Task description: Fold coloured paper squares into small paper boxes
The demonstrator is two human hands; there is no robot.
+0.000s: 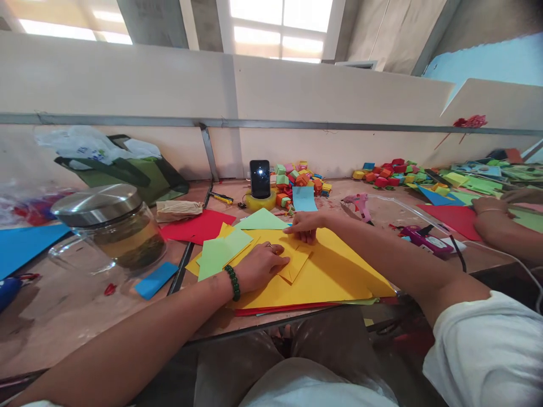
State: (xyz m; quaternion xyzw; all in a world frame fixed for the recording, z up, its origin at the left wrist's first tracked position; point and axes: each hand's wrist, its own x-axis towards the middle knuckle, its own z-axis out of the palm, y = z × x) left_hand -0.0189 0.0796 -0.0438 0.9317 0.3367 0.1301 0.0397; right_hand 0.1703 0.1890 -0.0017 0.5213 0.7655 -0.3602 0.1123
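My left hand, with a ring and a green bead bracelet, lies on a small folded piece of yellow paper, fingers flat and apart. At the far edge of this piece is my right hand. Its index finger points left and the other fingers curl down to the paper; whether they pinch anything is hidden. Under both hands is a stack of large yellow sheets, with red showing below. Light green papers lie left of my left hand, and another green piece lies beyond.
A glass tea mug and a blue block stand left. Behind are a phone on a tape roll and colourful paper cubes. A pink glue gun lies right, near a co-worker's hand.
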